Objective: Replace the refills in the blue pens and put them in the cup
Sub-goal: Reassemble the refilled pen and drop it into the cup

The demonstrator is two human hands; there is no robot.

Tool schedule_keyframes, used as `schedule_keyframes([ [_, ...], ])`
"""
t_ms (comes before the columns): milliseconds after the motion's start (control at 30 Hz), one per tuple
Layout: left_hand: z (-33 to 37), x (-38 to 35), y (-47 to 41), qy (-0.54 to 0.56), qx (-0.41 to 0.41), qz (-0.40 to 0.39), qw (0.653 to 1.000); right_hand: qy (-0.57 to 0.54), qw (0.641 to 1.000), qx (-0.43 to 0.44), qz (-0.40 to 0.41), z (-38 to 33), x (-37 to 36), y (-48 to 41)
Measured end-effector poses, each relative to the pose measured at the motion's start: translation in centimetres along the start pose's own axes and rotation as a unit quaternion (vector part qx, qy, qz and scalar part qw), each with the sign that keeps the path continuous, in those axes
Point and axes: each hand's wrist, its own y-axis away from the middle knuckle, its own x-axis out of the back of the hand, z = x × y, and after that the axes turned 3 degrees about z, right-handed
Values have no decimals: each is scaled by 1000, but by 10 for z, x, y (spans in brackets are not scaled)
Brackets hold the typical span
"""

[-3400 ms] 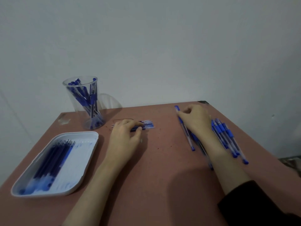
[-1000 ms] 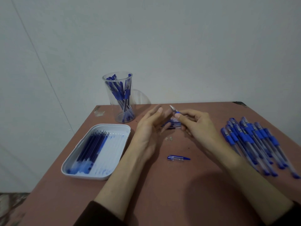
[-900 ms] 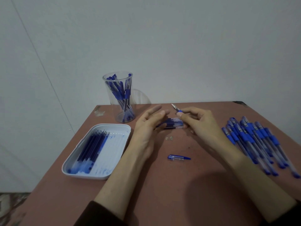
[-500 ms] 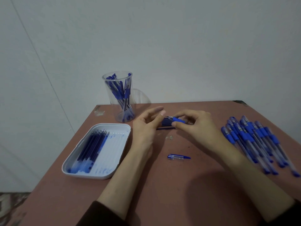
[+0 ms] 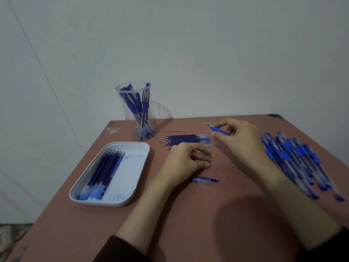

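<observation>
My right hand [image 5: 239, 137] pinches a blue pen [image 5: 217, 129] by its rubber grip, metal tip pointing up and left, above the table. A row of several dark blue refills [image 5: 185, 139] lies just in front of it. My left hand [image 5: 187, 159] rests on the table with fingers curled over the nearest refill, whose tip and clear tail stick out on either side. A loose pen cap [image 5: 205, 180] lies beside my left wrist. The clear cup [image 5: 136, 112] holding several blue pens stands at the back left.
A white tray [image 5: 113, 173] with several refills sits at the left of the brown table [image 5: 217, 224]. A pile of several blue capped pens [image 5: 294, 161] lies at the right, near the table edge. The wall is close behind.
My right hand has lifted the pen off the refill row and drawn it right. My left hand has dropped to the table and curled its fingers at the nearest refill.
</observation>
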Motion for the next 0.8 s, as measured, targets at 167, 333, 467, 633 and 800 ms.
schedule_keyframes([
  [167, 0, 4, 0, -25, -2, -13, 1000, 0, 1000, 0, -14, -2, 0, 2],
  [333, -1, 5, -3, 13, 5, 70, 997, 16, 999, 14, -43, -3, 1, 2],
  [467, 1, 9, -7, 127, 22, 108, 986, 58, 993, 61, -87, -5, 1, 5],
  [633, -1, 17, -9, 110, 25, 133, 985, 115, 984, 109, -87, -6, 5, 3],
  [800, -2, 22, -6, 8, 3, 178, 984, 122, 986, 92, -60, -2, 16, -3],
])
